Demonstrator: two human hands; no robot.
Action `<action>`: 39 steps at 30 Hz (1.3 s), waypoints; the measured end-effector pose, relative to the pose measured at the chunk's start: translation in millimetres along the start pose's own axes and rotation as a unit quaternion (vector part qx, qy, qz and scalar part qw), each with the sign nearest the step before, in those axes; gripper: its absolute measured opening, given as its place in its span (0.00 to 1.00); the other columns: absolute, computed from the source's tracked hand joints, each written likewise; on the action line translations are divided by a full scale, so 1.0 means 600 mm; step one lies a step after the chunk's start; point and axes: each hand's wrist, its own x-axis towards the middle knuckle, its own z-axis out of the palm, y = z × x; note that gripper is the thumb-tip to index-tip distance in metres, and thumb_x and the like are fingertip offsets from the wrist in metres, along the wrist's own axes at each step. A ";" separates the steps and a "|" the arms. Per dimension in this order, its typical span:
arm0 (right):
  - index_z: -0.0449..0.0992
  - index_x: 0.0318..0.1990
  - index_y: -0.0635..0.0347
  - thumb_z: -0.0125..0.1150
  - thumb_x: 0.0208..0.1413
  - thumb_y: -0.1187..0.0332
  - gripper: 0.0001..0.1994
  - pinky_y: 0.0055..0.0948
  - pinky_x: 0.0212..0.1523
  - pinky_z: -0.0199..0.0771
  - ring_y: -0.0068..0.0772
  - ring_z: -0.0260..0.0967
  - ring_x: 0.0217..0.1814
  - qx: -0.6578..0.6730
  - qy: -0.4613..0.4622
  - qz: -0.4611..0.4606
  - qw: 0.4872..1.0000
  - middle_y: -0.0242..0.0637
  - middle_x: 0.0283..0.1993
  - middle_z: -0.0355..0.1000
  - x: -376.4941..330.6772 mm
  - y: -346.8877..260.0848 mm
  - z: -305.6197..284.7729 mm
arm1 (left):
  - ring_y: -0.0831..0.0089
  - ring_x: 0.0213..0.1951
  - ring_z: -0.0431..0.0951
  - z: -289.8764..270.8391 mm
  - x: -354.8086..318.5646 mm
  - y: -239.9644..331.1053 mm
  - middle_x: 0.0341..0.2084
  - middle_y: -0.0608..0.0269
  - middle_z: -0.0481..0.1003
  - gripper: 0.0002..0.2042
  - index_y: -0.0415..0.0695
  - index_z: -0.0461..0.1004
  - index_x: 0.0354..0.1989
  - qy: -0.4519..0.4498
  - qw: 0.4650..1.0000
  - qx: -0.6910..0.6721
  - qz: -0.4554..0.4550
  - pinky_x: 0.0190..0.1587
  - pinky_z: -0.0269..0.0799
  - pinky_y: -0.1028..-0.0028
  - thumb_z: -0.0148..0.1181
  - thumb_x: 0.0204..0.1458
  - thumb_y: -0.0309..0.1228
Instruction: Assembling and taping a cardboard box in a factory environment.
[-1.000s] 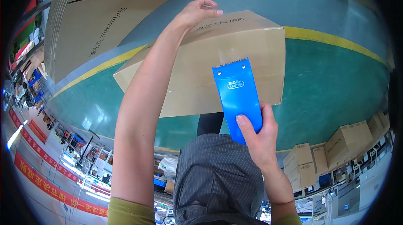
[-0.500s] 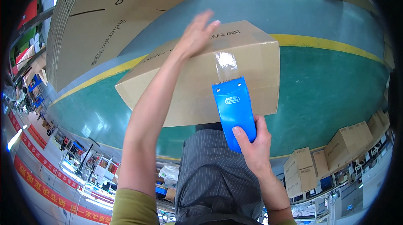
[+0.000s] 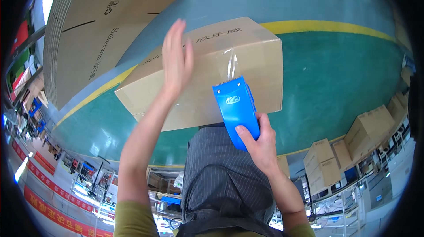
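Observation:
A closed brown cardboard box (image 3: 260,67) stands in front of me, tilted slightly to the left in view. My right hand (image 3: 258,142) grips a blue tape dispenser (image 3: 236,109), its toothed edge close against the box's near side. From that edge a strip of clear tape (image 3: 232,64) runs up the near side toward the top edge. My left hand (image 3: 176,60) is raised over the left part of the box, fingers stretched out and nothing in them; whether it touches the cardboard I cannot tell.
A stack of flattened cartons (image 3: 92,29) leans at the far left. A yellow line (image 3: 331,26) crosses the green floor (image 3: 335,73) behind the box. More closed cartons (image 3: 322,166) stand at the right, and shelving (image 3: 92,188) shows at the lower left.
My left hand has moved left and toward me, away from the tape strip's top. The dispenser has shifted slightly left, and the tape strip looks narrower and creased.

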 end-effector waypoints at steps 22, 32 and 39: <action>0.64 0.46 0.68 0.64 0.49 0.61 0.24 0.33 0.39 0.71 0.36 0.72 0.37 -0.073 0.038 0.080 0.993 0.47 0.37 0.72 -0.260 0.271 -0.033 | 0.61 0.67 0.48 0.069 -0.242 0.005 0.66 0.58 0.49 0.44 0.48 0.53 0.65 -0.062 0.933 0.340 0.097 0.65 0.45 0.54 0.59 0.38 0.55; 0.66 0.42 0.67 0.65 0.48 0.59 0.22 0.34 0.36 0.72 0.38 0.73 0.33 -0.060 0.048 0.112 0.991 0.47 0.33 0.72 -0.268 0.349 -0.012 | 0.63 0.66 0.50 0.078 -0.245 0.002 0.65 0.60 0.51 0.45 0.49 0.53 0.65 -0.037 0.931 0.341 0.121 0.64 0.48 0.54 0.60 0.37 0.55; 0.69 0.39 0.68 0.62 0.48 0.50 0.26 0.41 0.37 0.71 0.51 0.74 0.36 -0.094 0.063 0.110 0.987 0.54 0.33 0.74 -0.138 0.416 0.028 | 0.62 0.66 0.50 0.076 -0.246 0.001 0.65 0.60 0.51 0.44 0.49 0.54 0.65 -0.033 0.932 0.339 0.128 0.64 0.47 0.53 0.60 0.38 0.55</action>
